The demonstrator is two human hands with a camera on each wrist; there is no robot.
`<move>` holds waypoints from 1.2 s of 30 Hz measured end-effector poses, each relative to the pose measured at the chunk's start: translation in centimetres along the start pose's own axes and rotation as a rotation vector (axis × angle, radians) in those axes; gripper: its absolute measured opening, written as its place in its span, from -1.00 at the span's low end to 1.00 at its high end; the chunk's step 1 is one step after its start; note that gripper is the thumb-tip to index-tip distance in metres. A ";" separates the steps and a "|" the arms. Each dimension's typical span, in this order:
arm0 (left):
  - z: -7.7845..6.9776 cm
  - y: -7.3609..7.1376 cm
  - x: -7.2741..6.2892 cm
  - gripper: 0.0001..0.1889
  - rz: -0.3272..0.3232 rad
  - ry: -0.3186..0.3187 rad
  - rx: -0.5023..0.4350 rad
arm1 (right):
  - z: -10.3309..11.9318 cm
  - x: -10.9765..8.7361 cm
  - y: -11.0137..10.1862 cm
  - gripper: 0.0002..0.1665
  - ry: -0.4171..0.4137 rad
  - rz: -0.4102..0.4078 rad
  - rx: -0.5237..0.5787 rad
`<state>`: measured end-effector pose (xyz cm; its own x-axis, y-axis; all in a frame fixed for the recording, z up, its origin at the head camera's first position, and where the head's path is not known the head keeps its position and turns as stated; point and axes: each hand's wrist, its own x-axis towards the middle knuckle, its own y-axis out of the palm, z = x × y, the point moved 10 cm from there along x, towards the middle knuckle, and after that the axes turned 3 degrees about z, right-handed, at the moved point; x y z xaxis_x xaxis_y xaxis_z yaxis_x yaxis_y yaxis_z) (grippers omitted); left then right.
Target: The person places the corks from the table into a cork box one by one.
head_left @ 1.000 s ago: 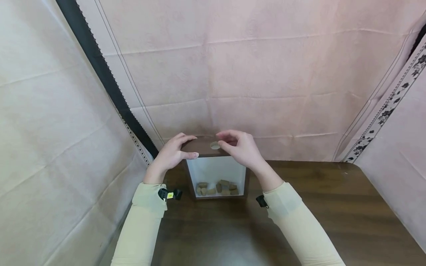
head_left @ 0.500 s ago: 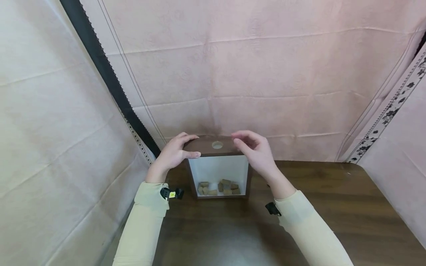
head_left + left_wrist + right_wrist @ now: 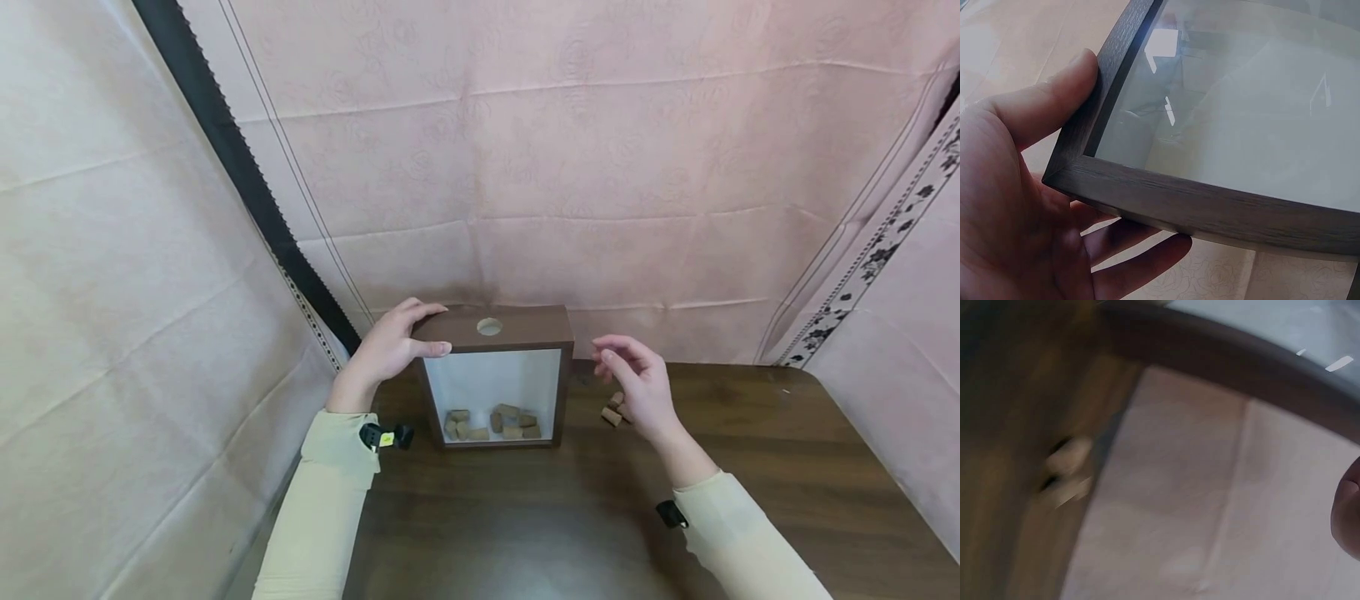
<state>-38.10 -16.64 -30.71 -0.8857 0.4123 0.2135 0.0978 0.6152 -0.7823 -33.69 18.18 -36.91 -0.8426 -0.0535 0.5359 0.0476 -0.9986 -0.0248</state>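
Note:
A brown shadow box (image 3: 491,333) with a clear front and a round hole in its top stands upright on the table in the head view. Several corks (image 3: 510,421) lie inside at its bottom. My left hand (image 3: 390,343) grips the box's upper left corner; in the left wrist view the thumb (image 3: 1063,94) lies along one side of the dark frame (image 3: 1210,209) and the fingers pass under the other. To the right of the box, my right hand (image 3: 637,379) is in the air with loosely bent fingers and nothing in them. Just below it lie a few loose corks (image 3: 612,416), partly hidden by the hand.
The box stands on a dark wooden table (image 3: 480,525), close to its back edge. A pale cloth wall (image 3: 585,167) rises right behind, with another cloth side (image 3: 150,333) on the left and one (image 3: 892,333) on the right.
My right hand has moved from beside the top hole out to the right and down, off the box, uncovering the loose corks. My left hand has stayed on the corner.

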 end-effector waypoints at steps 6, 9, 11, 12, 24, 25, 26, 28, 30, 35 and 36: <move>-0.1 -0.1 -0.2 -0.33 -0.004 -0.003 -0.007 | -6.1 -1.6 -2.4 -0.61 0.292 0.077 -0.240; -0.1 0.0 -0.2 -0.34 -0.003 -0.005 -0.012 | -8.9 -2.6 -3.4 -0.59 0.402 0.141 -0.362; -0.1 0.0 -0.2 -0.34 -0.003 -0.005 -0.014 | -10.3 -3.3 -3.9 -0.60 0.445 0.188 -0.440; -0.1 0.0 -0.2 -0.34 -0.004 -0.005 -0.014 | -10.9 -3.5 -4.1 -0.60 0.464 0.205 -0.471; -0.2 0.0 -0.1 -0.33 0.007 -0.016 -0.018 | -14.4 -5.5 -5.4 -0.61 0.483 0.290 -0.692; -0.2 0.0 -0.1 -0.33 0.008 -0.015 -0.018 | -14.5 -5.5 -5.4 -0.61 0.481 0.292 -0.701; -0.2 0.1 -0.1 -0.32 0.010 -0.015 -0.019 | -14.4 -5.5 -5.4 -0.61 0.478 0.294 -0.708; -0.2 0.1 -0.1 -0.32 0.012 -0.014 -0.018 | -14.5 -5.6 -5.3 -0.61 0.479 0.300 -0.718; -0.2 0.1 -0.1 -0.32 0.014 -0.016 -0.020 | -14.5 -5.6 -5.3 -0.60 0.480 0.300 -0.724; -0.2 0.0 -0.2 -0.34 0.011 -0.016 -0.025 | -14.5 -5.6 -5.0 -0.60 0.464 0.304 -0.733; -0.1 0.0 -0.2 -0.34 0.010 -0.016 -0.025 | -14.5 -5.6 -4.9 -0.59 0.460 0.306 -0.739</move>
<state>-37.87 -16.62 -30.66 -0.8917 0.4079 0.1962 0.1178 0.6277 -0.7695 -36.98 23.30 -52.04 -0.9875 -0.1539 0.0330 0.0819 -0.6812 -0.7275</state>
